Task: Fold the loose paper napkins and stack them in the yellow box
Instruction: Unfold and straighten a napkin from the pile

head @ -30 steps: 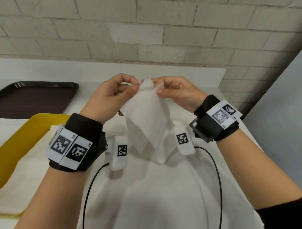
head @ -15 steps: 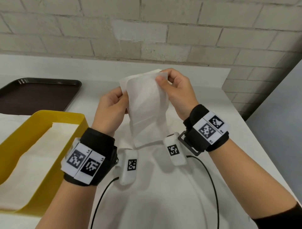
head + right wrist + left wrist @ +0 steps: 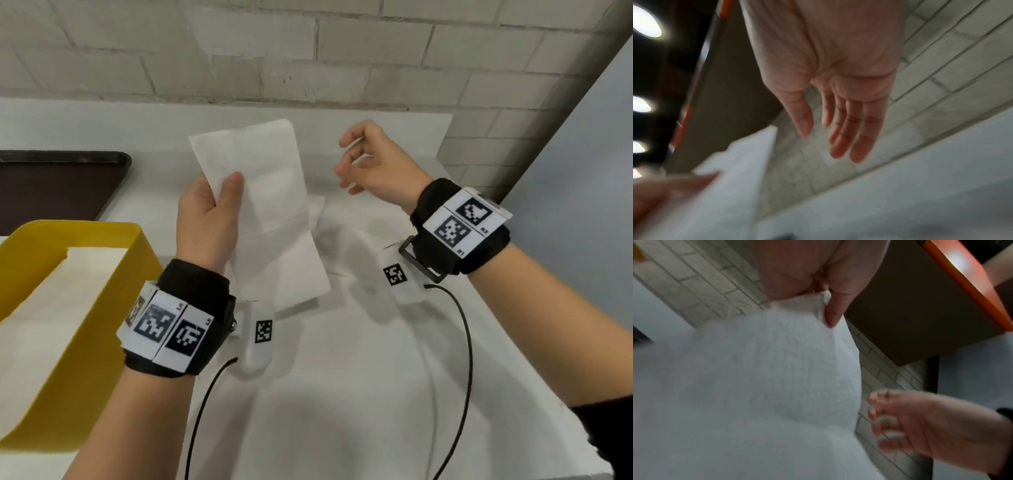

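My left hand (image 3: 219, 192) pinches a folded white paper napkin (image 3: 260, 192) by its left edge and holds it up above the table; the left wrist view shows the thumb (image 3: 835, 311) pressed onto the napkin (image 3: 764, 386). My right hand (image 3: 359, 161) hangs free to the right of the napkin, fingers relaxed and holding nothing, as the right wrist view shows for the hand (image 3: 830, 129). The yellow box (image 3: 102, 301) stands at the lower left with folded napkins (image 3: 61, 301) lying inside it. More loose white napkins (image 3: 342, 359) cover the table under my hands.
A dark brown tray (image 3: 58, 185) sits at the back left of the white table (image 3: 411, 137). A brick wall (image 3: 308, 51) runs behind it. Black cables (image 3: 462, 342) trail from both wristbands over the napkins. The table's right edge drops off near my right forearm.
My right hand has let go of the napkin and moved off to the right. The left hand alone now holds the napkin, which has shifted left toward the yellow box.
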### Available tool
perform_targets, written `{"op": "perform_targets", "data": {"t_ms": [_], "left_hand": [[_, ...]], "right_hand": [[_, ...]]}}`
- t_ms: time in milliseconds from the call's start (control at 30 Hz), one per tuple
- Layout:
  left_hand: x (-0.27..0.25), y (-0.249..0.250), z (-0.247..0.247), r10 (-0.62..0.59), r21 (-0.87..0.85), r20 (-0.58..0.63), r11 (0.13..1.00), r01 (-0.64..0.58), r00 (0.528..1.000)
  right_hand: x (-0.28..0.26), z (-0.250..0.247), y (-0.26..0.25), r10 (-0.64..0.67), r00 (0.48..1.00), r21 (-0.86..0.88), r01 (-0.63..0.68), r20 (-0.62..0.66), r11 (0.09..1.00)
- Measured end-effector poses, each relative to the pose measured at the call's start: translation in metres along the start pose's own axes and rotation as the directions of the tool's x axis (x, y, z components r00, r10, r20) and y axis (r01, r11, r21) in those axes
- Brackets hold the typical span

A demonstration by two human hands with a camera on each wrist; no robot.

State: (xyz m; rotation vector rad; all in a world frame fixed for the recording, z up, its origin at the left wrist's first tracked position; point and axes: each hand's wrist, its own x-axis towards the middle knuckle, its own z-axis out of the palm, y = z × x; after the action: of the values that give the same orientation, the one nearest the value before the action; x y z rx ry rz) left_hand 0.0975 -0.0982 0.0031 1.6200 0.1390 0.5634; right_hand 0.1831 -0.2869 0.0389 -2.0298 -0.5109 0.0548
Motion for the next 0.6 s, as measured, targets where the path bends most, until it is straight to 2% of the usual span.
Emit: {"op": "perform_targets", "data": {"t_ms": [67,133,167,233,333,533,600], "left_hand": [[0.002,-0.004,-0.004,-0.035,0.046,-0.02,0.998,0.036,0.999],[0.003,-0.007,-0.009,-0.066,0.063,-0.025,0.996,0.067,0.997],[0.002,-0.008,-0.01,-0.075,0.071,-0.029,0.994,0.077,0.997],[0.0,-0.008,-0.012,-0.087,0.08,-0.037,0.993,0.09,0.996],[-0.005,-0.008,-0.015,-0.101,0.079,-0.038,0.991,0.104,0.994],[-0.01,-0.009,-0.02,-0.115,0.083,-0.063,0.989,0.12,0.991],[-0.01,-0.011,-0.021,-0.107,0.082,-0.07,0.99,0.113,0.992]], "right_hand": [[0.003,-0.007,0.023,0.128,0.985,-0.325,-0.084,0.118,0.942],[0.004,-0.005,0.047,0.336,0.915,-0.611,-0.138,0.222,0.78],[0.004,-0.003,0.056,0.424,0.874,-0.682,-0.16,0.239,0.713],[0.004,0.003,0.068,0.516,0.819,-0.715,-0.203,0.25,0.669],[0.006,0.012,0.077,0.539,0.795,-0.717,-0.201,0.279,0.667],[0.013,0.017,0.08,0.538,0.791,-0.757,-0.153,0.292,0.635],[0.013,0.019,0.079,0.491,0.816,-0.748,-0.113,0.306,0.654]]}}
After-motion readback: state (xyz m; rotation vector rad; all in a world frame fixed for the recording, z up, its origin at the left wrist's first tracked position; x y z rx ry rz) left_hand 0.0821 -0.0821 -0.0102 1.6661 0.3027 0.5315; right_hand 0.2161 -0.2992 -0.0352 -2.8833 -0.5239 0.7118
